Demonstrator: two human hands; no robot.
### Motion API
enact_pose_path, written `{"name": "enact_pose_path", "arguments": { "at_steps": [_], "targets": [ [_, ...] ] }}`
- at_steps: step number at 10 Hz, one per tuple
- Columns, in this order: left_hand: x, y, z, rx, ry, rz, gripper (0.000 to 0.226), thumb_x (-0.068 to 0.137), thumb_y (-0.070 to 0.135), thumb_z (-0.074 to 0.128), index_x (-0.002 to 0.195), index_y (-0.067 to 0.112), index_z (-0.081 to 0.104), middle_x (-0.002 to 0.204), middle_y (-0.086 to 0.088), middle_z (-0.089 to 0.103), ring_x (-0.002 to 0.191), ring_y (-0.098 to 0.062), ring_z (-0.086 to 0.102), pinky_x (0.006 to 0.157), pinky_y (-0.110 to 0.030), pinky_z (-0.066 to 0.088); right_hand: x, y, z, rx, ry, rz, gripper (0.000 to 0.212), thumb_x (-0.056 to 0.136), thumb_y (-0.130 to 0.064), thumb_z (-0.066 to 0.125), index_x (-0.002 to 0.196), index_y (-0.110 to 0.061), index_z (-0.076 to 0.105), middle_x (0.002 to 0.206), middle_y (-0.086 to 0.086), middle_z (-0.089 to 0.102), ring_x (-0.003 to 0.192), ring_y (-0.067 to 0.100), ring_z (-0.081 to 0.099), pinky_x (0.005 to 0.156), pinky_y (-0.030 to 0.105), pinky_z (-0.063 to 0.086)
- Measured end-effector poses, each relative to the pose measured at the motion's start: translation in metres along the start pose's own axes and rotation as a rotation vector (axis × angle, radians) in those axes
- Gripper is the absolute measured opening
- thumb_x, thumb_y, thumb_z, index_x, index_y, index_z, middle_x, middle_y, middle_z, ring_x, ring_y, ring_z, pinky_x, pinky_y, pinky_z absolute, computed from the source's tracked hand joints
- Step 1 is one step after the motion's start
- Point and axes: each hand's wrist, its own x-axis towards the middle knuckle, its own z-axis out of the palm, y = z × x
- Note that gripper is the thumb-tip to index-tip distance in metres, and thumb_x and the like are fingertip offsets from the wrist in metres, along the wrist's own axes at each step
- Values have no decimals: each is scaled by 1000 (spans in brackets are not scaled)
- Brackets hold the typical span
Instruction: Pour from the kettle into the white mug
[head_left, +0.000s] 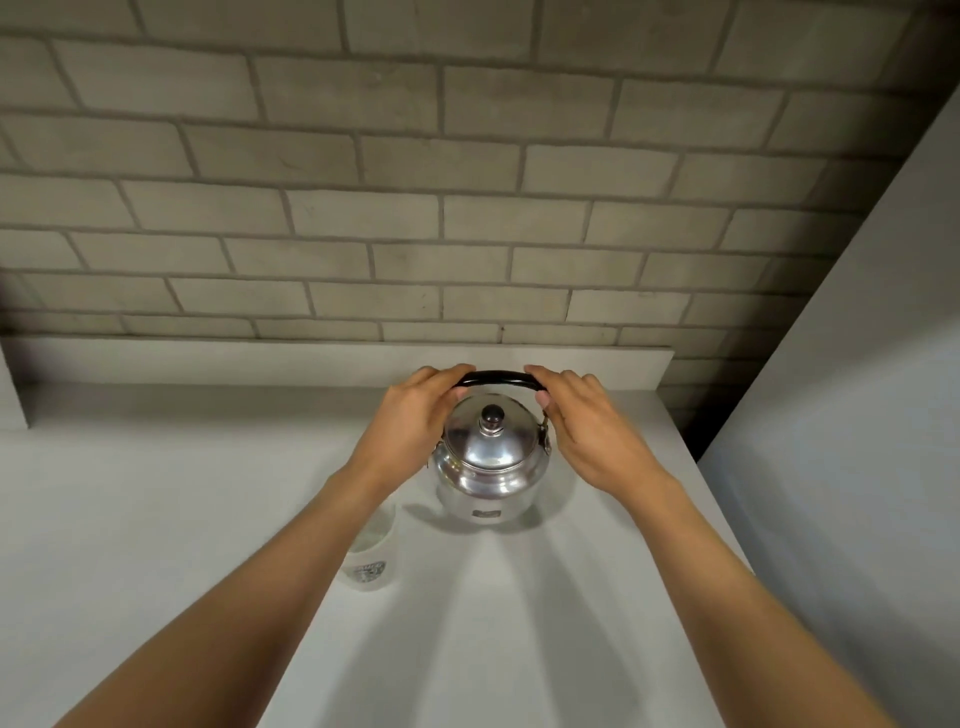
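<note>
A shiny steel kettle (491, 467) with a domed lid and dark knob stands upright on the white counter (156, 493). Its black handle (498, 378) arches over the top. My left hand (415, 415) grips the handle's left end and my right hand (582, 426) grips its right end. A white mug (371, 561) with a dark emblem stands just left of the kettle and nearer to me, partly hidden under my left forearm. The kettle's spout is not visible.
A grey brick wall (467, 208) rises behind the counter, above a low white backsplash ledge (260, 364). A plain white wall or cabinet side (857, 415) borders the counter on the right.
</note>
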Motion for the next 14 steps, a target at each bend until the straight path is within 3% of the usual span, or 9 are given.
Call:
{"name": "enact_pose_path", "arguments": {
  "at_steps": [2, 3, 6, 8, 10, 11, 12, 13, 14],
  "targets": [
    [46, -42, 21, -9, 19, -52, 32, 105, 13, 57, 135, 15, 66, 92, -7, 67, 83, -21, 64, 81, -26, 50, 48, 15, 22, 33, -48, -10, 40, 108, -12, 44, 147, -12, 49, 115, 9, 61, 101, 30, 62, 79, 35, 48],
    [63, -60, 32, -62, 6, -110, 33, 106, 17, 56, 137, 19, 65, 89, -4, 64, 82, -18, 64, 77, -16, 46, 72, 24, 35, 22, -55, 6, 42, 104, -5, 45, 145, -11, 51, 113, 9, 59, 94, 34, 64, 77, 44, 53],
    [98, -92, 43, -156, -54, -181, 32, 107, 19, 55, 137, 21, 65, 108, 2, 64, 95, -20, 68, 91, -31, 54, 115, 44, 65, 70, -92, 73, 49, 104, -5, 44, 151, -18, 45, 130, 4, 56, 110, 27, 62, 91, 33, 50],
    [137, -96, 57, -112, -120, -112, 32, 106, 16, 57, 136, 20, 66, 106, 3, 63, 95, -18, 66, 92, -28, 50, 132, 65, 61, 91, -65, 130, 51, 102, -2, 45, 150, -19, 46, 127, 4, 57, 112, 26, 61, 96, 38, 51],
    [131, -94, 48, -112, -89, -99, 30, 104, 16, 58, 131, 26, 67, 107, 4, 65, 92, -15, 66, 81, -9, 43, 121, 52, 49, 78, -45, 105, 45, 107, -8, 43, 151, -14, 47, 126, 10, 59, 107, 30, 62, 93, 43, 52],
    [130, -96, 50, -129, -73, -103, 30, 104, 15, 59, 131, 25, 68, 107, 7, 62, 101, -18, 66, 89, -19, 45, 121, 52, 49, 72, -31, 86, 47, 106, -6, 44, 153, -13, 46, 126, 13, 58, 109, 32, 62, 94, 43, 52],
    [126, -104, 50, -123, -69, -135, 31, 104, 20, 59, 134, 27, 66, 111, 5, 63, 105, -22, 67, 99, -35, 51, 124, 47, 54, 82, -84, 112, 48, 108, -9, 42, 156, -14, 42, 130, 14, 57, 114, 33, 60, 98, 40, 50],
    [122, -111, 51, -149, -113, -187, 42, 104, 29, 59, 145, 31, 54, 133, -4, 59, 120, -25, 63, 107, -43, 49, 126, 47, 58, 115, -121, 123, 52, 110, -17, 43, 161, -17, 32, 144, 11, 50, 123, 33, 57, 102, 39, 47],
    [119, -115, 49, -135, -99, -192, 56, 102, 37, 62, 153, 36, 42, 150, 0, 47, 130, -16, 52, 110, -37, 44, 122, 45, 63, 155, -102, 172, 59, 108, -27, 47, 162, -20, 25, 154, 4, 43, 128, 29, 56, 105, 41, 47]
  ]
}}
